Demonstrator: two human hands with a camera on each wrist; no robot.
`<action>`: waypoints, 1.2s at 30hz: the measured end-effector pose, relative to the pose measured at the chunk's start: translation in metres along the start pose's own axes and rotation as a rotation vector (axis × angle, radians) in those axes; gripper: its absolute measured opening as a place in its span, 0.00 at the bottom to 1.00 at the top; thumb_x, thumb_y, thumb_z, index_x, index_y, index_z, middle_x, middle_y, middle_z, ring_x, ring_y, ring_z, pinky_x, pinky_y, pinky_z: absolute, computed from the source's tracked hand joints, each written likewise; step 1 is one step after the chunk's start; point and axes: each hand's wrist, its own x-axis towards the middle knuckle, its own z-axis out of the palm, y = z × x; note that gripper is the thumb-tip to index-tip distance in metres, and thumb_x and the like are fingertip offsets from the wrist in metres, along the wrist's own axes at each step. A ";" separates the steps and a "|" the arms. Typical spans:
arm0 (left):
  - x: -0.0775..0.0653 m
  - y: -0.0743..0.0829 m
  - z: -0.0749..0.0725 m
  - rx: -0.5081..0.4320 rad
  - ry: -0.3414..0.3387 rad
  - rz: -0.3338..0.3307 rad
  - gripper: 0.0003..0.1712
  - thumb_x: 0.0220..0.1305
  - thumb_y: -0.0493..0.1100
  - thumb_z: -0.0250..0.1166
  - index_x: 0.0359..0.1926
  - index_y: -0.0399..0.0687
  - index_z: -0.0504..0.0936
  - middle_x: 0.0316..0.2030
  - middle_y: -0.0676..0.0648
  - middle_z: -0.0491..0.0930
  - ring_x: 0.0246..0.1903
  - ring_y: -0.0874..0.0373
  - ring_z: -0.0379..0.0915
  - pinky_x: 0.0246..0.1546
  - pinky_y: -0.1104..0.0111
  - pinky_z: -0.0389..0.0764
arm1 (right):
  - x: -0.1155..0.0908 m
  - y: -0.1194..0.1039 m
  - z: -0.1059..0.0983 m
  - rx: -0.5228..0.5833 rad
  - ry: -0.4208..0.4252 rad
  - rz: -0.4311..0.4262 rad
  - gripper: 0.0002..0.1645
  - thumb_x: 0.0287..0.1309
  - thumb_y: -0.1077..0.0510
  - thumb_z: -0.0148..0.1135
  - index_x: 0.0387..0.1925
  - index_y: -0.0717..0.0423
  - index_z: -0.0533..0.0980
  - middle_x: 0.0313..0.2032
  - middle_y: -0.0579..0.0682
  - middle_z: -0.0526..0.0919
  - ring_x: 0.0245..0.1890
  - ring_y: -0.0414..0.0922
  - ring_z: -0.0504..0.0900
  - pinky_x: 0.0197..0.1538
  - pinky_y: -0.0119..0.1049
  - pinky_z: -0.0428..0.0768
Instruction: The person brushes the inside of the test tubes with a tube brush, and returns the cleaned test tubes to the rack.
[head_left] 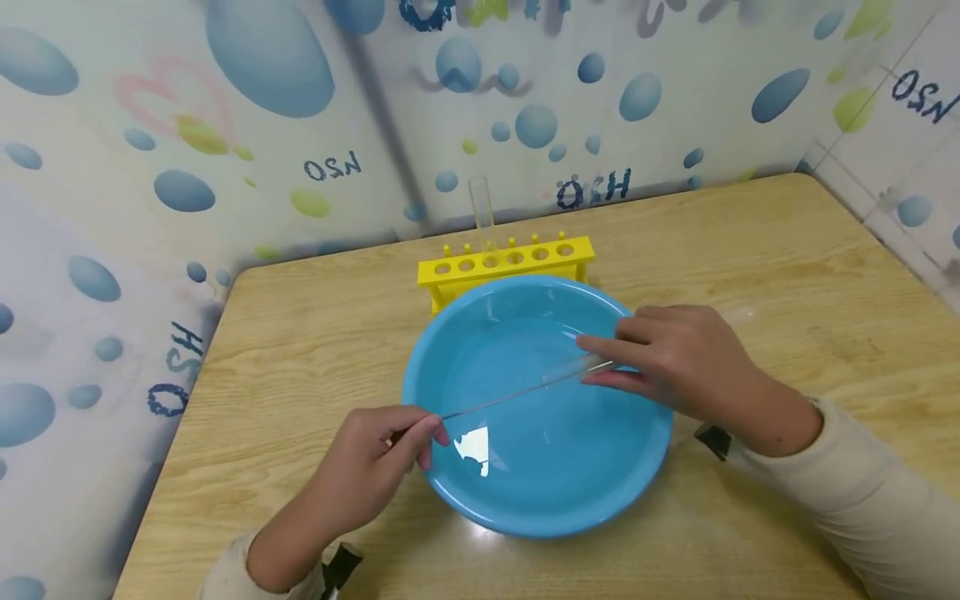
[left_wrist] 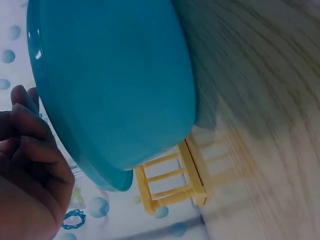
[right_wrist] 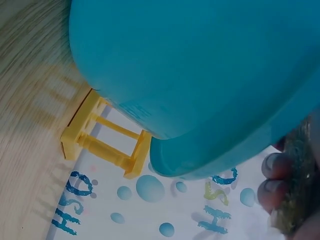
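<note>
Over a light blue basin [head_left: 540,521] holding water, my right hand [head_left: 678,362] grips a clear glass test tube [head_left: 598,365], its mouth facing left. My left hand [head_left: 375,462] pinches the thin metal wire handle of a test tube brush [head_left: 517,394] near the basin's left rim. The handle runs up to the right into the tube. In the right wrist view, yellowish bristles [right_wrist: 295,190] show within the glass, and fingertips [right_wrist: 272,185] curl against it. The left wrist view has the left hand [left_wrist: 35,160] beside the basin's rim, fingers curled.
A yellow test tube rack [head_left: 502,265] stands right behind the basin. One clear test tube [head_left: 482,208] rises upright from it. The wooden table [head_left: 300,350] meets a wall [head_left: 300,150] printed with blue drops at the back.
</note>
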 end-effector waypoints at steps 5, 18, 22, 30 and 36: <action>0.004 -0.003 0.004 0.193 0.086 0.213 0.07 0.69 0.36 0.64 0.33 0.46 0.87 0.21 0.57 0.79 0.21 0.70 0.68 0.21 0.80 0.73 | -0.001 -0.001 0.000 0.030 0.005 0.011 0.40 0.71 0.28 0.36 0.47 0.48 0.87 0.19 0.43 0.78 0.18 0.36 0.68 0.19 0.24 0.64; 0.014 -0.011 0.010 0.663 0.225 0.656 0.19 0.78 0.47 0.54 0.35 0.45 0.88 0.24 0.53 0.84 0.20 0.62 0.77 0.23 0.71 0.82 | -0.002 -0.001 0.001 0.098 -0.119 0.017 0.40 0.68 0.26 0.40 0.47 0.49 0.87 0.19 0.42 0.79 0.17 0.32 0.67 0.21 0.20 0.62; 0.015 -0.010 0.012 0.646 0.211 0.633 0.21 0.78 0.48 0.53 0.35 0.45 0.88 0.24 0.52 0.85 0.21 0.61 0.79 0.24 0.70 0.83 | -0.002 -0.001 0.001 0.089 -0.128 0.010 0.39 0.67 0.27 0.41 0.46 0.48 0.87 0.19 0.42 0.79 0.17 0.32 0.67 0.21 0.20 0.62; 0.017 0.000 0.024 0.207 0.138 0.387 0.13 0.72 0.42 0.62 0.31 0.44 0.86 0.20 0.54 0.80 0.22 0.67 0.72 0.25 0.81 0.74 | 0.000 -0.003 0.003 0.048 -0.038 -0.012 0.40 0.70 0.28 0.37 0.44 0.48 0.88 0.17 0.43 0.76 0.16 0.34 0.66 0.19 0.21 0.60; 0.016 0.010 0.029 0.006 0.029 0.113 0.10 0.70 0.36 0.62 0.30 0.47 0.85 0.18 0.57 0.75 0.19 0.72 0.64 0.17 0.78 0.68 | 0.000 -0.004 0.003 0.036 0.003 -0.022 0.40 0.70 0.28 0.37 0.43 0.47 0.88 0.17 0.43 0.77 0.16 0.35 0.67 0.19 0.22 0.61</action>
